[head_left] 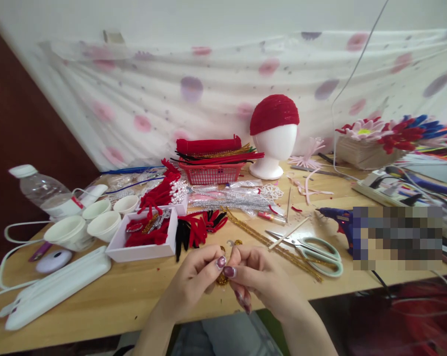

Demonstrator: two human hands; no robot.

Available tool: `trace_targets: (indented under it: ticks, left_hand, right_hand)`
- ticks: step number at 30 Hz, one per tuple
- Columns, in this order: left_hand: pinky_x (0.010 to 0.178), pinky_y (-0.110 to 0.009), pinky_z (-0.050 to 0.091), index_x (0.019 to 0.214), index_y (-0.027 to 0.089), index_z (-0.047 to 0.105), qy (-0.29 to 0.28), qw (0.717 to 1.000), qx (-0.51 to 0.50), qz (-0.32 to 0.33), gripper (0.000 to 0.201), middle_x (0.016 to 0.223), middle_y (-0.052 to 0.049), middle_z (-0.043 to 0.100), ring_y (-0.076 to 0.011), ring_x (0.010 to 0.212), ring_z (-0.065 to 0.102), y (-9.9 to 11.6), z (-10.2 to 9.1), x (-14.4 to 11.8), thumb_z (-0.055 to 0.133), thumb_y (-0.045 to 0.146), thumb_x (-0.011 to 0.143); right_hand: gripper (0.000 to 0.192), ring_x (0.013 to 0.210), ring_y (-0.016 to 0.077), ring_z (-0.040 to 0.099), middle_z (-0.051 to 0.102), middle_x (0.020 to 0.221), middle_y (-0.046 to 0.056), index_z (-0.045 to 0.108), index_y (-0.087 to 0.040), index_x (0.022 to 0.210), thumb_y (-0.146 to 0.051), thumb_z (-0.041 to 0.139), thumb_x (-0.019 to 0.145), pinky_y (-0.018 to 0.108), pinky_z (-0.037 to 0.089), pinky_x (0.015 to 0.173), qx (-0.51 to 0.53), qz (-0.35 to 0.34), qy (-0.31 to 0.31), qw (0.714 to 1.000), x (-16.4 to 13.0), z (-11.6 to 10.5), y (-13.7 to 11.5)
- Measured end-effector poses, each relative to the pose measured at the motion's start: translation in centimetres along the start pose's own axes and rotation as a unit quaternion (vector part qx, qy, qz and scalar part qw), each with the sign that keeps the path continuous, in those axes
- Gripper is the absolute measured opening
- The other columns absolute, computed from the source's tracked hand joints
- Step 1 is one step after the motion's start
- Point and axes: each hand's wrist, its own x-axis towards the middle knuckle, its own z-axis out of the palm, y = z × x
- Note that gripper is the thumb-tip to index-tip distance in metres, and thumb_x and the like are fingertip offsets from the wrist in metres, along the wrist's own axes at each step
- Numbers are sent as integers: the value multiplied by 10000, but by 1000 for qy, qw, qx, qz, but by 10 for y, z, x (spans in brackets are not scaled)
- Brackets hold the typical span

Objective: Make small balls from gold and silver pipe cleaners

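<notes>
Both hands meet at the near edge of the desk [134, 291]. The left hand [194, 282] and right hand [262, 277] pinch a small gold pipe cleaner piece [223, 278] between their fingertips. Scissors [312, 249] lie just right, a white tray [145, 247] of red pieces to the left.

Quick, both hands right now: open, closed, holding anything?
Left hand: closed, pinching the gold pipe cleaner piece.
Right hand: closed, pinching the same gold piece from the other side.

Left hand [196, 279] and right hand [260, 277] fingertip-to-fingertip
</notes>
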Motion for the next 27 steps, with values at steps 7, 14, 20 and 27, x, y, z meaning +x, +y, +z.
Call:
trace_targets:
  ticks: [7,14,20,27]
  left_hand:
    - [424,-204,266,660,215,440,256,961,28,102,402,566,75,376,-83,459,320,-5,32,3,537,483,944]
    - [417,-213,323,688,237,437,360,930,1,75,389,538,83,366,-101,443,353,-9,52,0,516,515,949]
    - [435,-228,177,691,208,482,0,999,-40,-20,407,543,88,320,-78,453,216,-1,4,2,588,550,885]
    - [427,-206,249,673,207,476,103,993,-31,58,389,544,73,380,-84,455,300,-5,11,12,562,498,917]
  right_hand:
    - [393,379,54,507,639,503,-18,602,-152,656,-440,866,699,149,432,386,36,-49,81,995,9,13,11]
    - [409,406,62,522,633,501,-23,585,-159,648,-458,857,710,166,441,426,16,-72,118,990,6,14,20]
    - [322,351,53,463,588,441,-53,604,-164,662,-358,856,708,152,374,366,-29,9,-11,999,4,-12,-4]
    - [336,393,59,508,631,505,-37,585,-172,667,-368,855,714,158,419,406,31,-44,62,997,11,2,2]
